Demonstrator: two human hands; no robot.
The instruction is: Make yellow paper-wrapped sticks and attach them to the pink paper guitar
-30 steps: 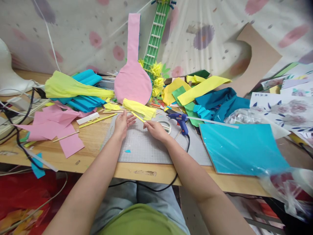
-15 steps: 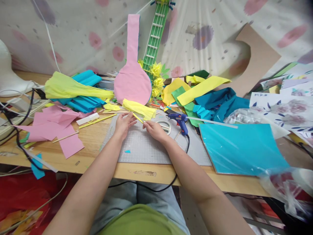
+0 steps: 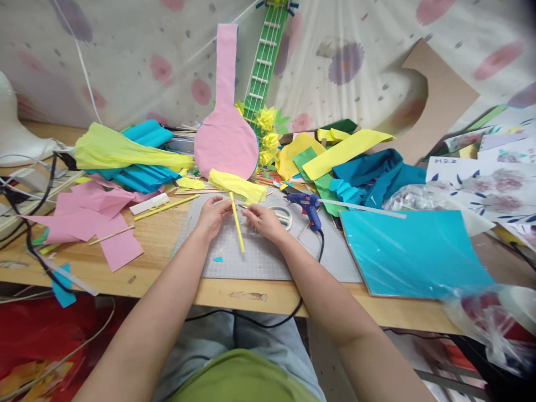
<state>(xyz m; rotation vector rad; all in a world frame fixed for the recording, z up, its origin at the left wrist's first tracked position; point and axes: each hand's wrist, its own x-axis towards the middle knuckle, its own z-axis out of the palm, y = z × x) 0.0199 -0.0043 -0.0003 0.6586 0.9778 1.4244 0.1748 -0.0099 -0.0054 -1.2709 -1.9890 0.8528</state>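
My left hand (image 3: 214, 218) is closed on one end of a thin yellow paper-wrapped stick (image 3: 237, 226). The stick slants down toward me over the grey cutting mat (image 3: 259, 262). Close by on the right, my right hand (image 3: 263, 220) is pinched on a thin tool with a small grey tip (image 3: 242, 206); most of it is hidden by the fingers. That tip is apart from the stick. Just beyond both hands lies crumpled yellow crepe paper (image 3: 238, 186). A white ring-shaped item (image 3: 282, 218) rests beside my right hand.
A blue glue gun (image 3: 307, 206) lies to the right, its cord running off the table's front edge. Behind stands a pink lute-shaped piece (image 3: 226, 145). Pink paper scraps (image 3: 98, 206) and another yellow stick (image 3: 167, 207) are left; a turquoise sheet (image 3: 414, 251) is right.
The yellow stick has swung from between both hands to pointing down toward me, held by the left hand alone. My right hand has let go of its end and drawn slightly away.
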